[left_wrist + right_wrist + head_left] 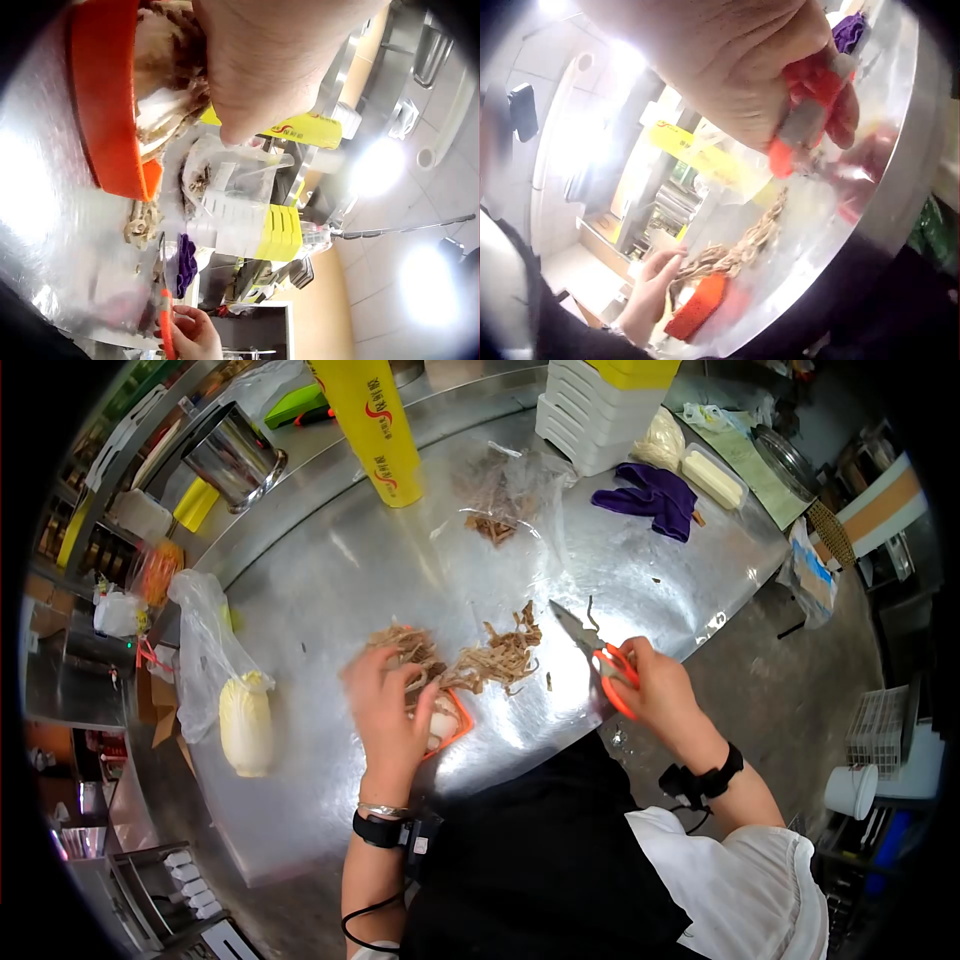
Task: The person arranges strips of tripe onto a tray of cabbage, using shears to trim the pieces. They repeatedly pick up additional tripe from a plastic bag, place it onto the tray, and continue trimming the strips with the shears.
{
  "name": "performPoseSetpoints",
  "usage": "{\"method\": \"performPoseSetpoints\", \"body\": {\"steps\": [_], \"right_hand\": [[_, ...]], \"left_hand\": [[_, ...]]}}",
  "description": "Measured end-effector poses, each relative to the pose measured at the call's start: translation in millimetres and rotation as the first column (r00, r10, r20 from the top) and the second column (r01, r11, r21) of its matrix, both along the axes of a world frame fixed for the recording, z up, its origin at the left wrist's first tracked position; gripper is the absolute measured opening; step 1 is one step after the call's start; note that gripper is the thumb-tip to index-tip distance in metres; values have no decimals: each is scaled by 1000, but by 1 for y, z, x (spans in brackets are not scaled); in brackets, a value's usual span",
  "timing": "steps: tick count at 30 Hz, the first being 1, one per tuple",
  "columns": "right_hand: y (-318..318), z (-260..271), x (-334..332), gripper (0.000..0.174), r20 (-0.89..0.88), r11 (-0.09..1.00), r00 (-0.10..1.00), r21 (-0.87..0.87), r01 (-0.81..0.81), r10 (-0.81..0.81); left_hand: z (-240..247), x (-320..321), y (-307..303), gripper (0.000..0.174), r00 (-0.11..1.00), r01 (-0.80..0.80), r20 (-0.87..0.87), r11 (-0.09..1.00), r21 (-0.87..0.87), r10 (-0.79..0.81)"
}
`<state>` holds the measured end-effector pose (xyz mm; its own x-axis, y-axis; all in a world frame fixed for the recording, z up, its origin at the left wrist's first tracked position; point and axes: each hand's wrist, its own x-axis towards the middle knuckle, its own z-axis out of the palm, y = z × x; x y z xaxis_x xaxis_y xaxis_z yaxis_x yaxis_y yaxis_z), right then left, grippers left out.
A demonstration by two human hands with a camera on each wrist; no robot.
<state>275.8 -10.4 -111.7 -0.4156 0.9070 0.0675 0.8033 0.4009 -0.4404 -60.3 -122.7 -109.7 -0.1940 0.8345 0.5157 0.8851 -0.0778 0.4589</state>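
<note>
My right hand [660,685] grips the orange handles of a pair of scissors [618,678]. Their dark blades lie parted a little, pointing toward the back of the metal table. My left hand [388,710] is over an orange basket [462,726], its fingers loosely bent and the thumb apart from them. Brown dried strips [415,650] heap up in the basket under those fingers, and white rounded pieces [441,722] show at its near side. Between the basket and the scissors lies a loose pile of brown strips [497,658]. The left wrist view shows the basket's orange wall [105,105] up close.
A napa cabbage [245,730] in a clear bag lies at the left. Toward the back are a yellow box [375,435], a plastic bag with brown bits [505,490], stacked white trays [590,420] and a purple cloth [655,500]. The metal table's edge [735,605] curves round the right.
</note>
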Motion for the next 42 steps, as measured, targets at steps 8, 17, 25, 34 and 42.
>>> {"method": "performPoseSetpoints", "body": {"steps": [8, 17, 25, 34, 42], "right_hand": [[23, 26, -64, 10, 34, 928, 974, 299, -224, 224], [10, 16, -102, 7, -252, 932, 909, 236, -275, 332], [19, 4, -81, 8, -443, 972, 866, 79, -219, 231], [21, -14, -105, 11, -385, 948, 866, 104, -302, 318], [30, -13, -97, 14, -580, 949, 797, -126, -291, 168]], "left_hand": [[21, 13, 6, 12, 997, 4, -82, 997, -77, -10], [-5, 35, 62, 13, 830, -137, -545, 904, -405, -118], [-4, 30, 58, 14, 924, 3, -354, 930, -368, -143], [0, 35, 63, 19, 845, -126, -498, 831, -542, -196], [37, 36, 55, 17, 962, 37, -242, 939, -342, -126]]}}
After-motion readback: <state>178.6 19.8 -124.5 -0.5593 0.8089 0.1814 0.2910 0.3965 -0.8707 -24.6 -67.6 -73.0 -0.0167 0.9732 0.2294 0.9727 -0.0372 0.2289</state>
